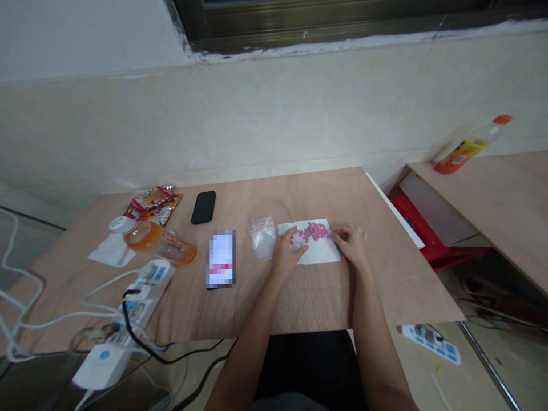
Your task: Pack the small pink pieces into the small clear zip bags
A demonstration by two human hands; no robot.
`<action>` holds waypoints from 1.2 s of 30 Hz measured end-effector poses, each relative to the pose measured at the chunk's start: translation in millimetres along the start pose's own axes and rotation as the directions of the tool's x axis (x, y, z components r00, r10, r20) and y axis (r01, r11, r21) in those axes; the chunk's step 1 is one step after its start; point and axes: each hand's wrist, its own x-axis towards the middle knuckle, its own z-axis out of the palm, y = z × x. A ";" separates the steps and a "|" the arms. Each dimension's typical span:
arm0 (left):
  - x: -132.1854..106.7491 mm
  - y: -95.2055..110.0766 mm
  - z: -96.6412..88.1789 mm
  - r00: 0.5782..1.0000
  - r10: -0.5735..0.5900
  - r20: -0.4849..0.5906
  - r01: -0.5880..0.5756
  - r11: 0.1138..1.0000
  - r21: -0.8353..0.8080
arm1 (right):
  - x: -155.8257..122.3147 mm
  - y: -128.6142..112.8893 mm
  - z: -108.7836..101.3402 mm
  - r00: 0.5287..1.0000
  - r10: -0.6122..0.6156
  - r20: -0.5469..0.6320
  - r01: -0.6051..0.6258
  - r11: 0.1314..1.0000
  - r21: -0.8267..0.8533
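head view: left hand (286, 255) pinching a clear plastic piece (297, 241) on white paper (321, 255), right hand (350, 245) curled at the paper's edge, loose pink beads (315, 231) between the hands, liable to roll if the paper gets jogged.

Surface: we have a plywood tabletop (389, 291) under everything.
Far edge: we find a black phone (203, 207) beside orange snack packets (156, 205).
Middle: we see a white paper sheet (323, 255), a clear zip bag (262, 242) just left of it, and a second phone (221, 260) further left.
Left edge: we see a white power strip (156, 277).
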 end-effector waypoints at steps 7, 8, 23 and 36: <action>0.3 -0.7 1.0 1.000 -0.014 -0.002 0.014 1.000 0.001 | -1.6 4.7 1.1 0.997 -0.037 0.067 0.041 0.998 -0.054; 0.3 -0.8 1.3 1.000 -0.015 -0.004 0.015 1.000 -0.007 | -1.6 5.0 1.1 0.997 -0.042 0.070 0.046 0.997 -0.059; -0.3 -0.4 1.3 1.000 -0.015 -0.010 0.015 1.000 -0.016 | -1.5 4.2 1.1 0.997 -0.043 0.063 0.046 0.998 -0.046; -0.6 -0.1 1.3 1.000 -0.018 -0.009 0.018 1.000 -0.011 | -1.1 4.0 1.8 0.998 -0.053 0.021 0.052 0.998 0.048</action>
